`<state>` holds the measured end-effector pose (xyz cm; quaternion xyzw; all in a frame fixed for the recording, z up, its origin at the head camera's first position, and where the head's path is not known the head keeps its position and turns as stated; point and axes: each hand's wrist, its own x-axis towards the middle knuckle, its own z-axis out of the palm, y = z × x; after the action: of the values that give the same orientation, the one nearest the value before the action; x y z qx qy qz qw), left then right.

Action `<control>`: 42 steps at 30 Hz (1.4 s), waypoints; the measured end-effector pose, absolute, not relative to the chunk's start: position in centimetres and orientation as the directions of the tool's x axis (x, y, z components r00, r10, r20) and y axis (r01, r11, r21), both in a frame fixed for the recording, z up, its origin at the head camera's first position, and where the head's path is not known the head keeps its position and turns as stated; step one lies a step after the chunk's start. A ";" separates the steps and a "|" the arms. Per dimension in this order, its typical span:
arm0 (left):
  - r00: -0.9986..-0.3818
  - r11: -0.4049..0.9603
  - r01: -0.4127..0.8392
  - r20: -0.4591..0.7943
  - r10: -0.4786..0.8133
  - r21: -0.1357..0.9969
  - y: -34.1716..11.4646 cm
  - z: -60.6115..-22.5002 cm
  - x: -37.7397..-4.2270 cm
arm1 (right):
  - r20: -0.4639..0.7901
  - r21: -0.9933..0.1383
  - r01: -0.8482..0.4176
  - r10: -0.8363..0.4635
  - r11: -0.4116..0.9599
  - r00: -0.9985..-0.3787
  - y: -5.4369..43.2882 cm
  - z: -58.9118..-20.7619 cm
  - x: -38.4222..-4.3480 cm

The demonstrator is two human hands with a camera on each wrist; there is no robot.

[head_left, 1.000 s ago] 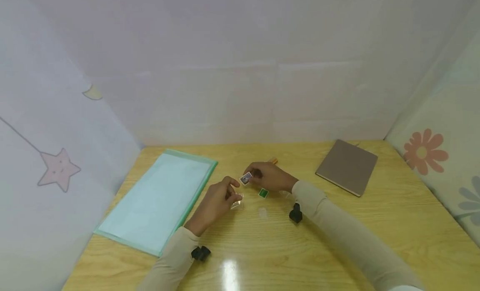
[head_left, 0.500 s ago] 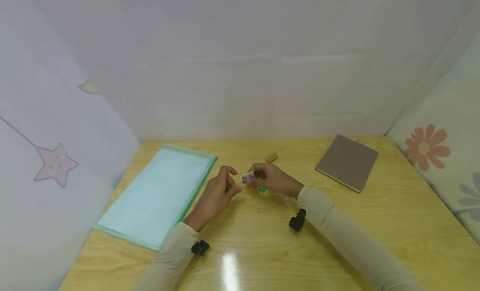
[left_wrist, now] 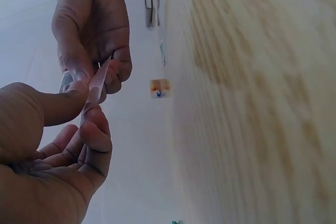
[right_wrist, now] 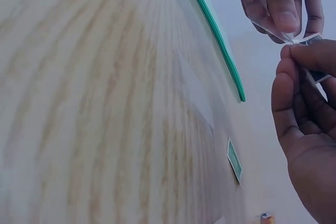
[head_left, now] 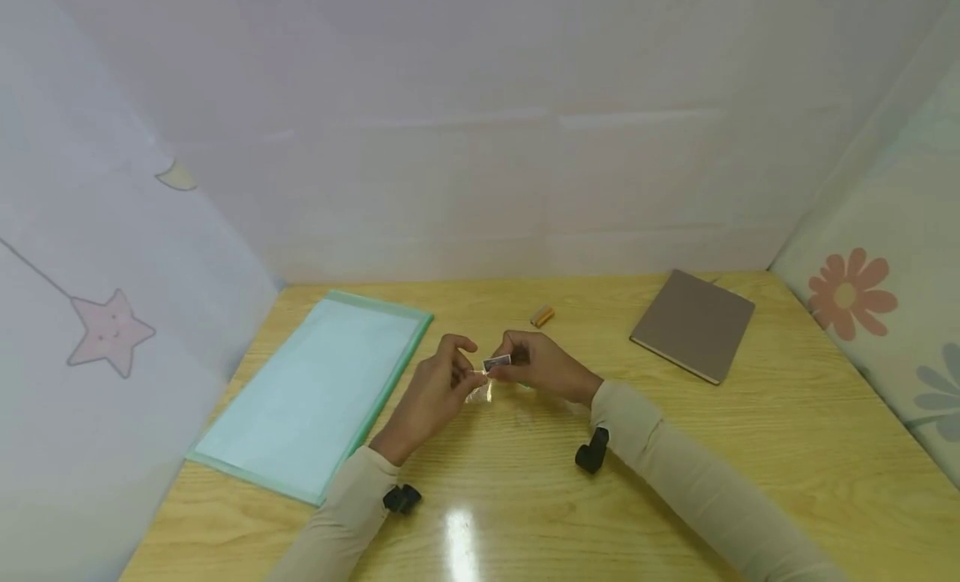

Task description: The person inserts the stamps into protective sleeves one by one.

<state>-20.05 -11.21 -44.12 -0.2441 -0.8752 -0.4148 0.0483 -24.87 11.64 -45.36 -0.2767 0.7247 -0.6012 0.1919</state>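
Pinching 1 card (head_left: pixel 496 362) in the right hand (head_left: pixel 551 367), with long axis roughly left-right (tilted a little); pinching clear film (left_wrist: pixel 98 85) in the left hand (head_left: pixel 431 392), just left of the card, reaching the right fingertips (right_wrist: pixel 304 54).

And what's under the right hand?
A green card, lying on the table. From above, only a sliver shows; the right hand covers the rest.
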 end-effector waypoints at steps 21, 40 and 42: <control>-0.924 0.569 0.374 0.243 0.294 0.732 -11.7 -44.3 -20.5 | 0.128 -0.958 -0.241 -0.525 0.153 -0.842 12.1 -45.2 -24.2; -0.918 0.588 0.396 0.280 0.283 0.705 -11.8 -44.2 -20.4 | 0.166 -0.941 -0.292 -0.517 0.173 -0.840 11.4 -43.6 -24.0; -0.914 0.591 0.405 0.288 0.287 0.698 -11.8 -44.1 -20.4 | 0.165 -0.941 -0.291 -0.518 0.172 -0.840 11.3 -43.5 -24.0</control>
<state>-20.38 -11.82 -44.10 -0.1947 -0.8889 -0.4084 0.0726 -24.04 11.30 -43.51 -0.2663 0.7594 -0.5857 0.0966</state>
